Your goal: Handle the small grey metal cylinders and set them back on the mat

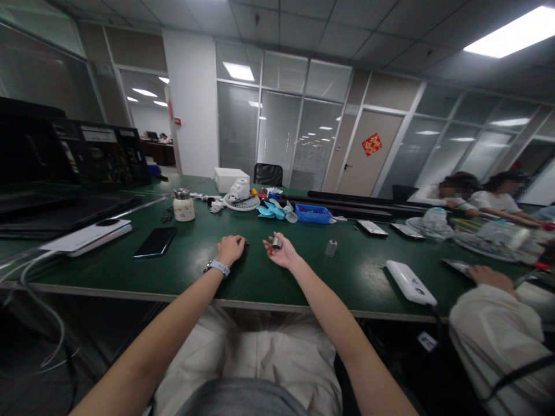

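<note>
My right hand (pixel 286 253) is turned palm up just above the green table, its fingers curled around a small silver metal cylinder (pixel 276 243). To its left, my left hand (pixel 230 249) rests low at the tabletop with the fingers bent together. A small dark piece (pixel 247 243) shows at its fingertips; its kind is too small to make out. A second silver metal cylinder (pixel 331 248) stands upright on the table, right of my right hand and apart from it.
A black phone (pixel 156 242) and a cream jar (pixel 184 207) are at left. Behind my hands lie a white fan part (pixel 241 201), light-blue blades (pixel 273 210) and a blue basket (pixel 313 214). A white power strip (pixel 410 282) and a co-worker's sleeve (pixel 496 318) are at right.
</note>
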A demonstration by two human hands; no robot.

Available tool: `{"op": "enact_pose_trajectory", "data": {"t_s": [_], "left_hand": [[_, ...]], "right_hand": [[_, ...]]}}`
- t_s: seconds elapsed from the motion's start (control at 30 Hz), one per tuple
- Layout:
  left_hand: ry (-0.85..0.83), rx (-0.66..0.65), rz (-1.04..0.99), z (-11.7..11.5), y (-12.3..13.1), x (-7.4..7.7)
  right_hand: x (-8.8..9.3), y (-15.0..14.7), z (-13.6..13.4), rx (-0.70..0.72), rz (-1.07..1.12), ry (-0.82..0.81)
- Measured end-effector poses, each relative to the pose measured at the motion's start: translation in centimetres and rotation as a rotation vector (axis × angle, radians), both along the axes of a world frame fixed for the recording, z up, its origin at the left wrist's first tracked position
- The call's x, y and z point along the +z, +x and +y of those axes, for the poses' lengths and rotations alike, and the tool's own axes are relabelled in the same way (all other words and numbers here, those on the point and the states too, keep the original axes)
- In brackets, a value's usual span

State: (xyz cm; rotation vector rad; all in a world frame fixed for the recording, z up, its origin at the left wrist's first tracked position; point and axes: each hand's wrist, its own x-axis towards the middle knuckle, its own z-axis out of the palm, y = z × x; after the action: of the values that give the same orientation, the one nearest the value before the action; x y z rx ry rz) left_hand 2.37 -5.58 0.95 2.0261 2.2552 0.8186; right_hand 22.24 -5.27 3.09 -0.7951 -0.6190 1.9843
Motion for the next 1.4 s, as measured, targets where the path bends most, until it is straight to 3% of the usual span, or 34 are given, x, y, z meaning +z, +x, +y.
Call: {"op": "enact_pose_trajectory", "data": {"t_s": [0.6,0.7,0.93,1.2,1.4], "left_hand": [[0.007,-0.009,0.0,0.2,-0.2,-0.2],[0.002,-0.01,-0.009,0.2,-0.2,-0.2],[0.0,-0.009,-0.001,0.2,-0.1,-0.2],[0.002,-0.013,-0.007,0.3,-0.2,-0.2],[-0.002,-0.003,-0.01,0.4,-0.1,-0.2]], "right_hand": [[0.4,-0.4,-0.9,0.073,-0.135,0.197],[-0.1,-0.9,-0.7,0.004,-0.22,0.279],[-1.7,-1.1,0.1,-0.282,-0.626,0.688],[-1.7,-0.5,0.4,-0.428,-0.878,0.893],[-1.8,-0.4,-0.1,-0.406,-0.845,1.09]]}}
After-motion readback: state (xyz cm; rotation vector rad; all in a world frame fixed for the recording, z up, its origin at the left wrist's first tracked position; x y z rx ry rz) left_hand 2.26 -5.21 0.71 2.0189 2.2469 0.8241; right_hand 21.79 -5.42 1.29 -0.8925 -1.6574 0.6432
